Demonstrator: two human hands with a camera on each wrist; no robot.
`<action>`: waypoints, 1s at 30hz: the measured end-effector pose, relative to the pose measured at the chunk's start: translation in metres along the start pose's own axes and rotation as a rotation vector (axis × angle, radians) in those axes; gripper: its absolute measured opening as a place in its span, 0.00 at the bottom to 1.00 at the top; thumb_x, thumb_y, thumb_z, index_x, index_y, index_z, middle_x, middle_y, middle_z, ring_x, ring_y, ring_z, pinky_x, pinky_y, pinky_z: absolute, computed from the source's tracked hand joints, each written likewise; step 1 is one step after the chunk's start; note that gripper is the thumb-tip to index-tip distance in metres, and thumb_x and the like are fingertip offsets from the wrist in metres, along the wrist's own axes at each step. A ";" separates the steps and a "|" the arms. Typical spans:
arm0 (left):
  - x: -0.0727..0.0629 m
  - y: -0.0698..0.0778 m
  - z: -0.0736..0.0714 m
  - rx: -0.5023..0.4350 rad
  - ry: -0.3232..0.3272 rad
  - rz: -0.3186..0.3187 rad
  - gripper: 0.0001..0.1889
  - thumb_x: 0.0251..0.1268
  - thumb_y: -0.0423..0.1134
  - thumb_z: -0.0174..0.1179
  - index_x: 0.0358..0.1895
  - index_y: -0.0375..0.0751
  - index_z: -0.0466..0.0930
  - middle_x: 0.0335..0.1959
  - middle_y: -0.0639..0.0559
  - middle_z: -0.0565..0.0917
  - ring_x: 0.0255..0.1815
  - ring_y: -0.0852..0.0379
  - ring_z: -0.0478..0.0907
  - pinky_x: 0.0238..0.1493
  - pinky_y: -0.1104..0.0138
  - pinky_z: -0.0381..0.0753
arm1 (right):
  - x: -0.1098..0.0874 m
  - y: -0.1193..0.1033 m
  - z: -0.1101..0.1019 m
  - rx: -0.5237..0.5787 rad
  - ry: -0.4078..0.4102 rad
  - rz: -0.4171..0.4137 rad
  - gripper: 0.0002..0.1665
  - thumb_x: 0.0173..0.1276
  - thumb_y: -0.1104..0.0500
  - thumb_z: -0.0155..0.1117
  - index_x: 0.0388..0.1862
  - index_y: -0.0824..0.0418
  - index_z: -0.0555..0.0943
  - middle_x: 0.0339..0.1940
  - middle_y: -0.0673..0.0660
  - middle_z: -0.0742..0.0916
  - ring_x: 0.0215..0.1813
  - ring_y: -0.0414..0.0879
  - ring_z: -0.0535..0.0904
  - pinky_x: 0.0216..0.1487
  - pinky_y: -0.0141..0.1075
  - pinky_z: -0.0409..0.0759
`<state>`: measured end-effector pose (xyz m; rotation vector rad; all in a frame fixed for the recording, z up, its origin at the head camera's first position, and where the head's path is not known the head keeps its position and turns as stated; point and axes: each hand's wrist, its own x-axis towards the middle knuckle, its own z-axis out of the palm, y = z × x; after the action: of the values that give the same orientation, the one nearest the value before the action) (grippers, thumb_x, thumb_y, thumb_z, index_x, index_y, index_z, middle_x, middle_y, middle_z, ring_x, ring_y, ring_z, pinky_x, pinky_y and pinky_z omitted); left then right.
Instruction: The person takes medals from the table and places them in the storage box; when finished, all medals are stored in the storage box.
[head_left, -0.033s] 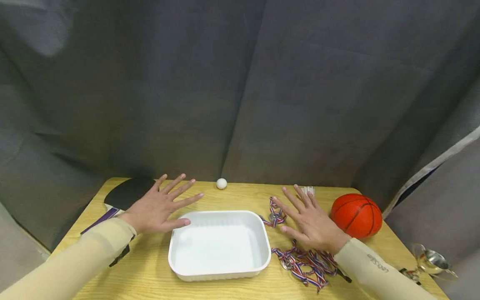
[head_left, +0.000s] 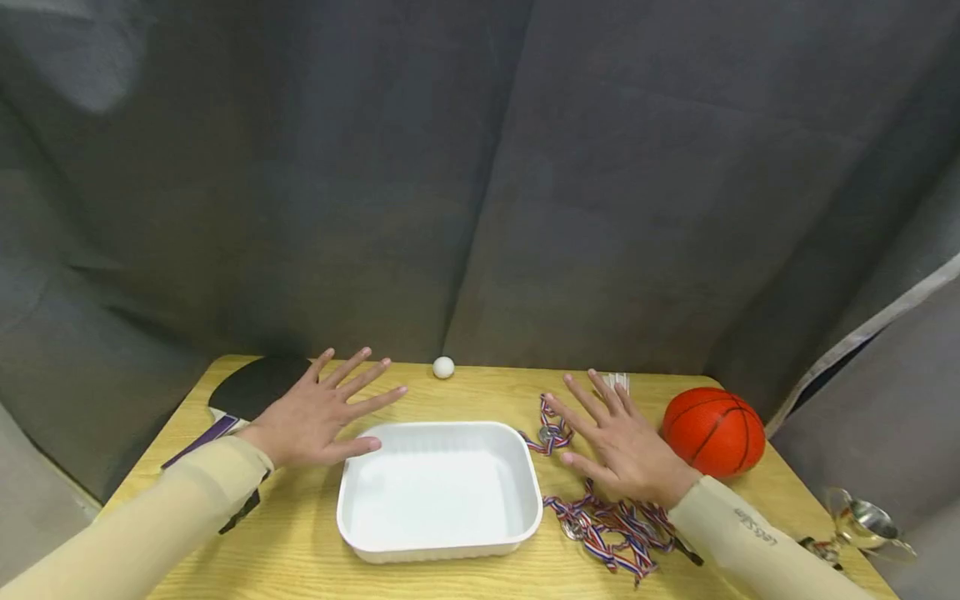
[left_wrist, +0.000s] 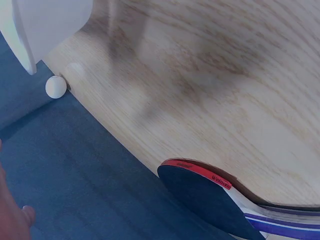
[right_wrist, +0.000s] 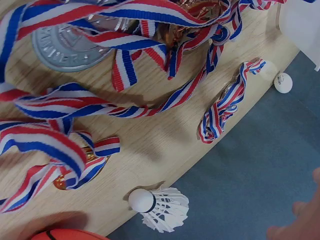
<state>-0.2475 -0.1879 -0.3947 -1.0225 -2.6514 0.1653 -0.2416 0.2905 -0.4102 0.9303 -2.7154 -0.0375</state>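
Both hands are held out above the table with fingers spread, and neither holds anything. The left hand [head_left: 318, 417] is over the left side of a white plastic tray [head_left: 442, 550], its thumb overlapping the tray's corner in the head view. Behind that wrist lies a table tennis paddle [head_left: 258, 387] with a black face, its red edge showing in the left wrist view. The right hand [head_left: 622, 442] hovers between the tray and an orange-red basketball [head_left: 712, 432]. Medals on striped ribbons [head_left: 618, 533] lie tangled below it, with another ribboned medal [head_left: 546, 435] near its fingertips.
A white table tennis ball [head_left: 443, 367] sits at the table's back edge. Near the same edge, a shuttlecock [right_wrist: 159, 206] lies beyond the right hand. A gold trophy cup [head_left: 862, 525] rests at the right edge. Dark grey cloth [head_left: 480, 183] hangs behind the table.
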 end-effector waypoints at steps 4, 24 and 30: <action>-0.001 0.000 0.000 -0.003 -0.001 -0.002 0.39 0.73 0.73 0.45 0.84 0.71 0.53 0.89 0.52 0.50 0.89 0.42 0.45 0.84 0.32 0.48 | 0.002 0.000 0.002 -0.018 0.013 -0.014 0.46 0.76 0.31 0.56 0.87 0.38 0.53 0.90 0.54 0.50 0.89 0.67 0.41 0.80 0.77 0.53; -0.008 0.002 -0.004 -0.205 -0.122 -0.114 0.38 0.75 0.74 0.45 0.84 0.72 0.53 0.84 0.44 0.63 0.82 0.33 0.63 0.66 0.33 0.78 | 0.023 0.010 -0.018 0.195 -0.098 0.024 0.44 0.80 0.36 0.54 0.88 0.36 0.48 0.89 0.57 0.54 0.87 0.68 0.51 0.78 0.73 0.63; -0.010 0.003 -0.007 -0.529 -0.336 -0.314 0.41 0.76 0.74 0.43 0.85 0.62 0.51 0.67 0.42 0.83 0.58 0.45 0.86 0.54 0.45 0.86 | 0.046 0.018 -0.024 0.517 -0.246 0.154 0.44 0.80 0.39 0.58 0.87 0.45 0.54 0.85 0.62 0.65 0.77 0.67 0.72 0.74 0.69 0.73</action>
<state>-0.2364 -0.1925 -0.3905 -0.7396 -3.2140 -0.4992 -0.2809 0.2785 -0.3738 0.8812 -3.0838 0.6479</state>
